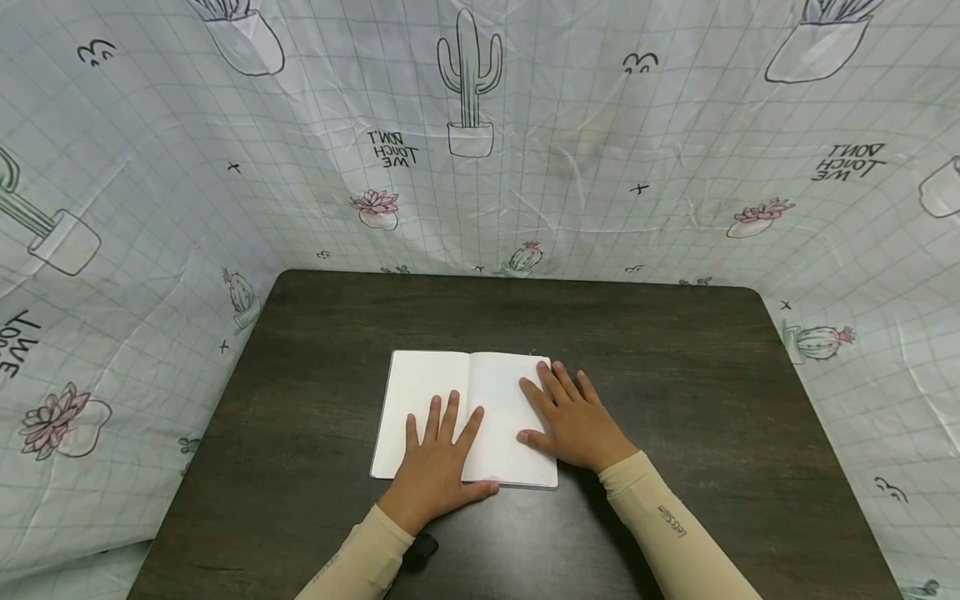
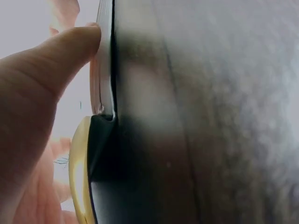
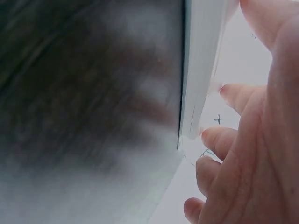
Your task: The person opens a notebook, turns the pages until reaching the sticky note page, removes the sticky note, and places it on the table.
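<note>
An open notebook (image 1: pixel 495 383) with blank white pages lies flat on the dark wooden table. My left hand (image 1: pixel 432 475) rests over the lower middle of it with fingers spread across the left page and the fold, its thumb along the bottom edge. In the left wrist view the thumb meets the page block (image 2: pixel 103 56) near the notebook's spine. At the right page's outer edge lies my right hand (image 1: pixel 577 421), fingers spread, thumb and index finger over the paper. The right wrist view shows its fingertips beside the notebook's page edges (image 3: pixel 201 70).
The dark table (image 1: pixel 675 350) extends on all sides of the notebook. A white cloth (image 1: pixel 562 167) with cactus drawings hangs behind it and along both sides. Beige sleeves cover both forearms, and a black device (image 1: pixel 420 552) sits at the left wrist.
</note>
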Tool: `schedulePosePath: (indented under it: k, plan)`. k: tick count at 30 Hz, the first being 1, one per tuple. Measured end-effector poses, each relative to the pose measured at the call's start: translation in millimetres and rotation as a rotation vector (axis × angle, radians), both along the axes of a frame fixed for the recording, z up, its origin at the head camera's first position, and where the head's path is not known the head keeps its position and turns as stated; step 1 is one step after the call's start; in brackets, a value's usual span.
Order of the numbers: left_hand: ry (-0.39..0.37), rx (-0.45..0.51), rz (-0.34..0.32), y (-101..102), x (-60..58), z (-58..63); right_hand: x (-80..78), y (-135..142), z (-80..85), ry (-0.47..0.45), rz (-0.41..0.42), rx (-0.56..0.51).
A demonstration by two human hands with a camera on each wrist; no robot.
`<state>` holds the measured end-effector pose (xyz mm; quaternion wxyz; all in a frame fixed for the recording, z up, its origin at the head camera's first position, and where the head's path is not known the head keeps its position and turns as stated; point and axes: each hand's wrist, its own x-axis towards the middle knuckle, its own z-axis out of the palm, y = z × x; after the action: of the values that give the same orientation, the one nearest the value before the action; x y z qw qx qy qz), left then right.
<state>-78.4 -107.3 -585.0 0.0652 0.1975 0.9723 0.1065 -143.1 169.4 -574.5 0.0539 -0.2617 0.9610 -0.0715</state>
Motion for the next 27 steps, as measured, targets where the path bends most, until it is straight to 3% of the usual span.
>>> schedulePosePath:
  k: [11,19,27]
  plan:
    - [-0.002,0.044,0.01,-3.3,2.5,4.8,-0.3,3.3,0.0,-0.002,0.0,-0.026]
    - [0.071,0.028,-0.003,-7.3,5.6,2.6,1.1,5.4,2.6,0.0,-0.004,-0.054]
    - [0.128,0.072,-0.007,-13.2,10.7,1.8,0.4,11.2,5.3,0.009,-0.021,-0.057]
